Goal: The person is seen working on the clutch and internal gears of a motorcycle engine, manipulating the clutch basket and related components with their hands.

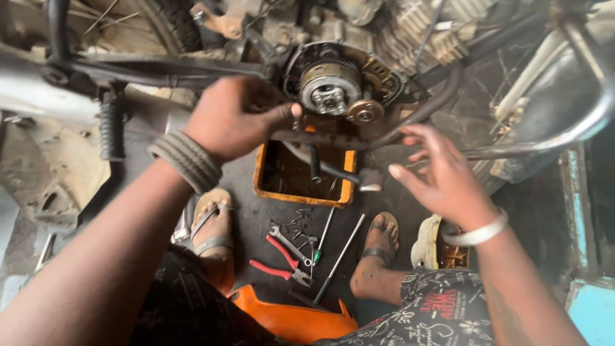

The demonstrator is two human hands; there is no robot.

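The left hand point(234, 118), wearing stacked grey bands at the wrist, is raised against the exposed side of the greasy grey metal motorcycle engine point(359, 38). Its fingers are curled and its thumb tip lies at the left edge of the round, toothed steel clutch assembly point(330, 86); whether the hand grips anything cannot be told. The clutch assembly sits just right of the thumb, with a small round copper-coloured disc point(364, 113) at its lower right.

The right hand point(442, 176), with a silver bangle at the wrist, is spread open and holds nothing. It hovers below and to the right of the clutch assembly, well apart from it, near the black kick lever with a grey end block point(368, 178).

Beneath the engine stands an orange rectangular drain tray point(259, 170) holding dark oil. On the dark floor between the sandalled feet lie red-handled pliers point(278, 266), a silver spanner point(288, 243) and a long thin metal rod point(339, 259).
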